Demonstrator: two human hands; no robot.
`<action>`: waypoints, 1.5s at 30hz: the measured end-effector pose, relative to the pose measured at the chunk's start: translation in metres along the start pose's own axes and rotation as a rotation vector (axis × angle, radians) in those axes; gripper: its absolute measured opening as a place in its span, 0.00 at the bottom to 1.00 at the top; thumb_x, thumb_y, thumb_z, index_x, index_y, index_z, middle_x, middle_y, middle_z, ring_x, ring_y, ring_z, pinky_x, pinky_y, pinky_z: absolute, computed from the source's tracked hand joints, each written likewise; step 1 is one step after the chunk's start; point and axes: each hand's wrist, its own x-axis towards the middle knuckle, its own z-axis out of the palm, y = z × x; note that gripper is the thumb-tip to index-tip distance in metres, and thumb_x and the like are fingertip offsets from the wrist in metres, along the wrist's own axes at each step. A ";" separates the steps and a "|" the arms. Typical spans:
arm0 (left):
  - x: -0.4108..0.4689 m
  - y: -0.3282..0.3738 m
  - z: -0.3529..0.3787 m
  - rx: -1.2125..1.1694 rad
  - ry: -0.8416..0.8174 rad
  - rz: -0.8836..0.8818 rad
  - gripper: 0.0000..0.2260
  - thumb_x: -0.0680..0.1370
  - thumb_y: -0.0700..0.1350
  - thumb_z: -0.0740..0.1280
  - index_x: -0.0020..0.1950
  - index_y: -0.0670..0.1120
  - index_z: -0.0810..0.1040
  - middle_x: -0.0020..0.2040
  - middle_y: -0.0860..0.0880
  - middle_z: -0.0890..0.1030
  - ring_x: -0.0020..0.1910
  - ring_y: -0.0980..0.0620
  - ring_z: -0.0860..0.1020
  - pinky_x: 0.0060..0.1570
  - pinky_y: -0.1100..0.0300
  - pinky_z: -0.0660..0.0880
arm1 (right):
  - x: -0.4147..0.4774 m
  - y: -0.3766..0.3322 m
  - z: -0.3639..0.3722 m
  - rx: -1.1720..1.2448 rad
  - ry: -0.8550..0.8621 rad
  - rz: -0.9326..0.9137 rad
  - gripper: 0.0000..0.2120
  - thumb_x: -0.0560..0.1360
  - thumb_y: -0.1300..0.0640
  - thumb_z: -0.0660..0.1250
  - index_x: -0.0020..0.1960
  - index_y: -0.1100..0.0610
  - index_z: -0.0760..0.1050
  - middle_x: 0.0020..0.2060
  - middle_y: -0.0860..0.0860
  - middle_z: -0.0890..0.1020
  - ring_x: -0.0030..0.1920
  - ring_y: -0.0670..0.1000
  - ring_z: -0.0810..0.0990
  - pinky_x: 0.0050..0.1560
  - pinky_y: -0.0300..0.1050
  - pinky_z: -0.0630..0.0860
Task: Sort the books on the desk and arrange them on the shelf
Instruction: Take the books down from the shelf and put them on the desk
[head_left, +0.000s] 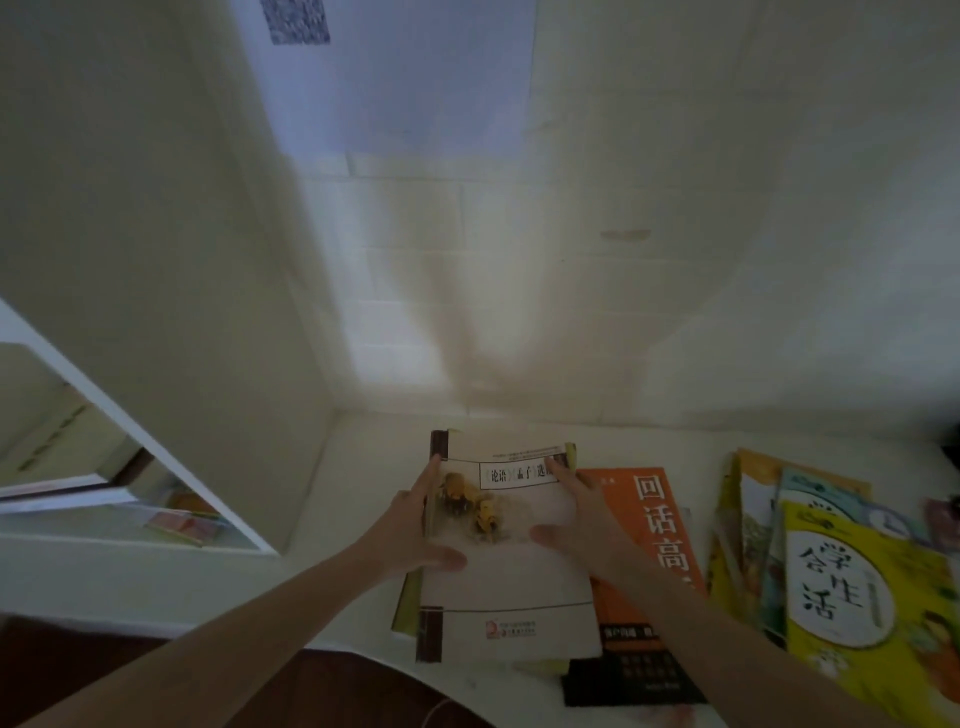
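Reaching in from the bottom edge, left hand (415, 535) and right hand (582, 525), both clamped on the side edges of a pale book (509, 587), thumbs on its cover. Held at lower centre of the frame over a white desk (358, 519), overlapping an orange book (660, 519) on the right. At lower right, a fanned pile of picture books (831, 571); at left, a white shelf (156, 441).
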 end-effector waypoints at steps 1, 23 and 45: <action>0.003 0.000 0.001 -0.003 -0.004 -0.005 0.61 0.53 0.60 0.80 0.74 0.68 0.40 0.68 0.48 0.66 0.64 0.45 0.72 0.61 0.46 0.74 | 0.001 0.002 0.000 0.000 0.001 0.006 0.42 0.72 0.64 0.73 0.78 0.48 0.54 0.74 0.54 0.53 0.73 0.55 0.59 0.70 0.45 0.62; -0.045 0.089 -0.060 -0.011 0.185 0.268 0.47 0.67 0.52 0.77 0.74 0.67 0.48 0.74 0.54 0.57 0.72 0.54 0.59 0.69 0.52 0.61 | -0.025 -0.081 -0.037 -0.075 0.188 -0.391 0.49 0.63 0.43 0.78 0.75 0.34 0.51 0.76 0.40 0.46 0.77 0.49 0.48 0.74 0.59 0.58; -0.331 0.266 -0.240 -0.124 0.726 0.802 0.34 0.58 0.57 0.78 0.63 0.63 0.72 0.60 0.62 0.76 0.58 0.66 0.75 0.54 0.64 0.76 | -0.232 -0.384 -0.088 -0.153 0.249 -1.201 0.45 0.59 0.31 0.74 0.71 0.33 0.59 0.65 0.27 0.67 0.67 0.33 0.66 0.66 0.34 0.66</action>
